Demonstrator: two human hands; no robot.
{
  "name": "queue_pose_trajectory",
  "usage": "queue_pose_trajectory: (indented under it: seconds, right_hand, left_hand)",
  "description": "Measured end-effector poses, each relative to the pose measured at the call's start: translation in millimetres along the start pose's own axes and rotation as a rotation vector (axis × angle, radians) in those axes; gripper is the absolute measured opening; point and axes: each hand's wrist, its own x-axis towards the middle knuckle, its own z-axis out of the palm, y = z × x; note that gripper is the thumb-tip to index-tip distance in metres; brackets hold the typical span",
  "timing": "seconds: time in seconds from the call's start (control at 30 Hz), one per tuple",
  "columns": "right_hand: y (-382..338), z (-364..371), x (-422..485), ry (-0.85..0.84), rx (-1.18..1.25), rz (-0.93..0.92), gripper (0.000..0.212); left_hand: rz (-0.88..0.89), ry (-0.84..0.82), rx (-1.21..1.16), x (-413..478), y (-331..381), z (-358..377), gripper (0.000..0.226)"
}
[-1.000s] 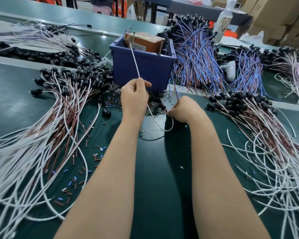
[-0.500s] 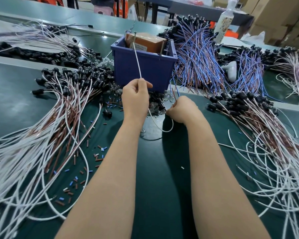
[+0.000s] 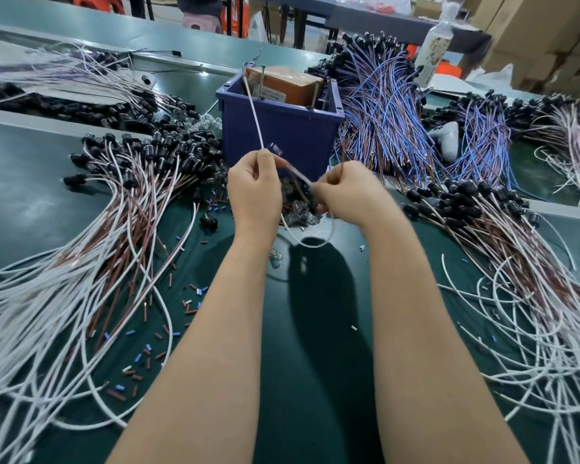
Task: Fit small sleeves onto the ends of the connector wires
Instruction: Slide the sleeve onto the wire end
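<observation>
Two bare forearms are stretched forward over a dark green desk (image 3: 315, 380). A white wire (image 3: 253, 112) is pinched between the thumb and curled fingers of the left hand (image 3: 253, 192). Its upper end slants up in front of a blue bin (image 3: 282, 135), and its lower part is looped down to the desk between the wrists. The right hand (image 3: 352, 192) is curled just beside the left, and a thin brownish wire (image 3: 300, 180) appears to be pinched in it. Motion blur leaves it unclear whether a sleeve is on that wire. Small blue, brown and white sleeves (image 3: 141, 356) are scattered on the desk to the left. Bundles of white and brown connector wires (image 3: 98, 249) with black plugs are fanned out on both sides. A cardboard box (image 3: 282, 83) is seen inside the bin.
</observation>
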Motion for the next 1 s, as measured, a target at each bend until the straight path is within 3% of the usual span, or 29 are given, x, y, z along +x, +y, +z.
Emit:
queue_pose_trajectory:
  seconds: [0.13, 0.23, 0.47, 0.57, 0.73, 1.0]
  right_hand:
    - [5, 20, 3, -0.032, -0.229, 0.049, 0.021]
    - [12, 13, 7, 0.013, -0.217, 0.048, 0.035]
    - [11, 10, 4, -0.061, 0.615, 0.045, 0.019]
    - [10, 7, 4, -0.111, 0.849, 0.031, 0.008]
    - [12, 12, 3, 0.040, 0.626, -0.062, 0.021]
    - [3, 24, 6, 0.198, 0.566, -0.072, 0.034]
  left_hand:
    - [-0.019, 0.089, 0.054, 5, -1, -5, 0.033]
    - [-0.061, 0.126, 0.070, 10, -3, -9, 0.033]
    - [-0.074, 0.080, 0.070, 12, -4, -11, 0.032]
    - [-0.065, 0.065, 0.061, 11, -5, -11, 0.031]
    - [-0.062, 0.082, 0.069, 10, -8, -9, 0.029]
    - [-0.006, 0.005, 0.111, 4, -4, -1, 0.025]
